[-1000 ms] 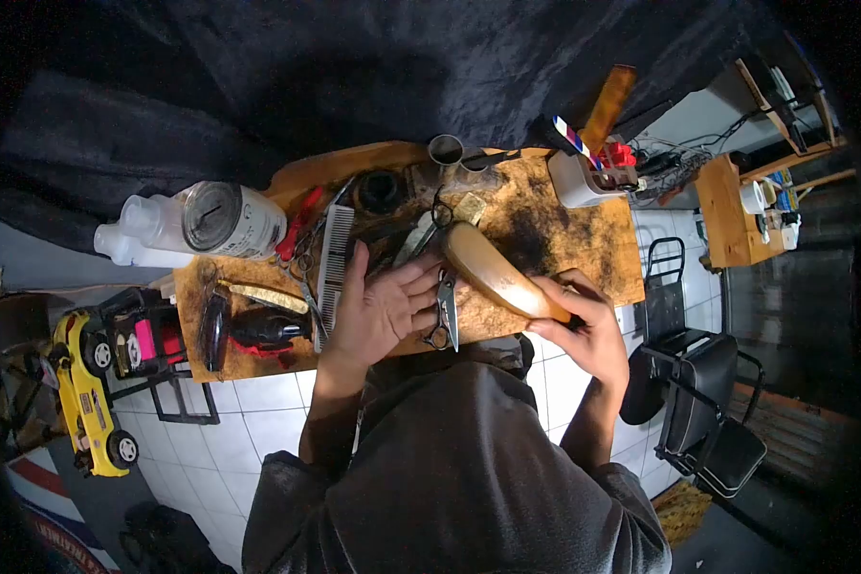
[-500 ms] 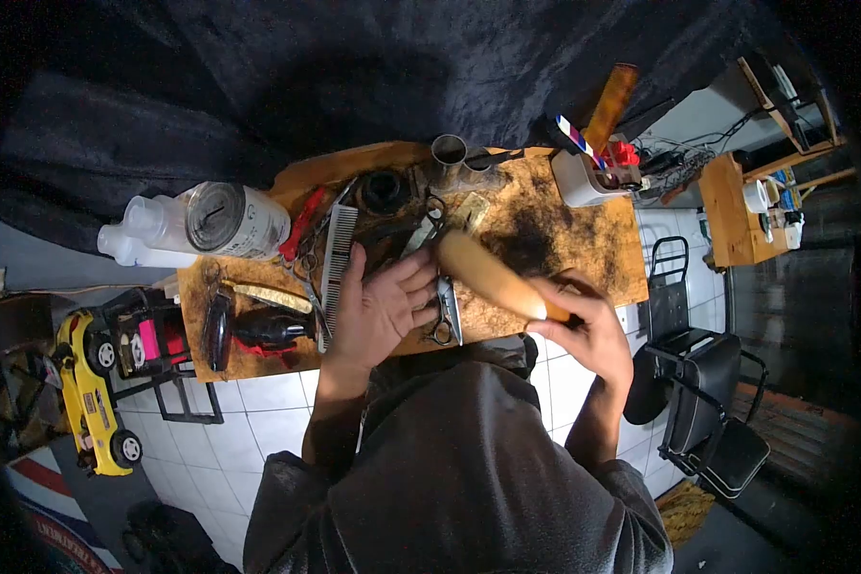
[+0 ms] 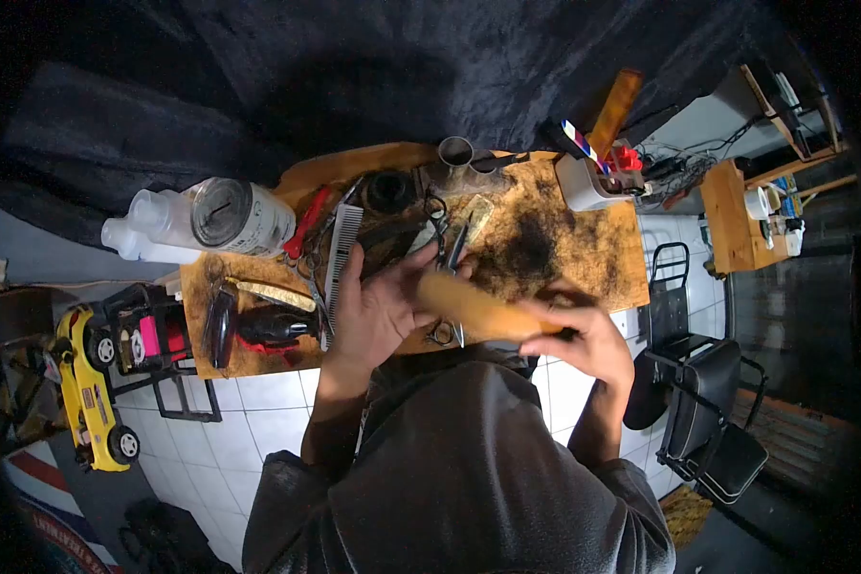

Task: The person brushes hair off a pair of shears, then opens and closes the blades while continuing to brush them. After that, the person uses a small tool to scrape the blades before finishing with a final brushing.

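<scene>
My right hand (image 3: 588, 340) is closed round the end of a tan, long-bodied brush (image 3: 478, 308), smeared by motion. The brush slants up to the left, and its far end overlaps the fingers of my left hand (image 3: 383, 306). That left hand is open, palm up, with nothing held. Scissors (image 3: 457, 251) lie behind the brush, partly covered by it and by my fingers. Close to my left thumb is a grey comb (image 3: 342, 244). Black hair clippers (image 3: 270, 328) and another dark clipper (image 3: 220, 327) lie to the left of it.
Dark hair clippings cover much of the wooden table (image 3: 603, 258). A large can (image 3: 244, 218) and clear bottles (image 3: 153, 225) stand at its left, a white holder (image 3: 584, 184) with tools at its right. Black chairs (image 3: 703, 402) stand right; a yellow toy car (image 3: 94, 397) is left.
The brush has swung down and a little left, its far end now lower across my left fingers. My right hand has moved slightly down; the left stays open.
</scene>
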{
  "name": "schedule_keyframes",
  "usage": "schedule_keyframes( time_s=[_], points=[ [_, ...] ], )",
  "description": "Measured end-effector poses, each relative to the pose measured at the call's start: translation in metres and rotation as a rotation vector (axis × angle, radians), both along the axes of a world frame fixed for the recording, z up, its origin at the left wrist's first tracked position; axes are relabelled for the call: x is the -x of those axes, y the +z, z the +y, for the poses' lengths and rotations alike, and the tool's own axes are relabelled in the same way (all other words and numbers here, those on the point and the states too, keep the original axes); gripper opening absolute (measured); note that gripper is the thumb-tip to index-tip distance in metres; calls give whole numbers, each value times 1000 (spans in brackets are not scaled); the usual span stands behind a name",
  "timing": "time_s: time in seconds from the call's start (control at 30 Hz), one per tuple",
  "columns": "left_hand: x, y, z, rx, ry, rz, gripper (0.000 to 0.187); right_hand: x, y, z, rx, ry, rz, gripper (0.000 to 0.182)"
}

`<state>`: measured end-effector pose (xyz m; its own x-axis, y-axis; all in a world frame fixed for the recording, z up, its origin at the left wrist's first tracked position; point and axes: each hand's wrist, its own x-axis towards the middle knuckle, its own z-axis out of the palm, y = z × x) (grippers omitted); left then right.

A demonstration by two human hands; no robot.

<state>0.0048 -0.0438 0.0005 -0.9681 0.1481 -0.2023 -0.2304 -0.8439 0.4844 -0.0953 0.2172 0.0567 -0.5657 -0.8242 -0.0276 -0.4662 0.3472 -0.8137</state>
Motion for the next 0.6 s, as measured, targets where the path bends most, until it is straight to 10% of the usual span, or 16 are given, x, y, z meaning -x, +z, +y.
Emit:
schedule_keyframes(
  time_s=[0.03,0.13,0.37,0.6],
  points=[
    [2,4,0,33,8,15,105,-6,-8,7,-23,13,-317,55],
    [4,8,-3,52,33,49,104,-1,-1,9,-25,251,-183,58],
    [-1,-5,-6,-84,-51,136,92,6,5,-7,76,-345,6,55],
    [0,18,-1,84,124,23,103,6,0,0,33,293,-139,55]
  ],
)
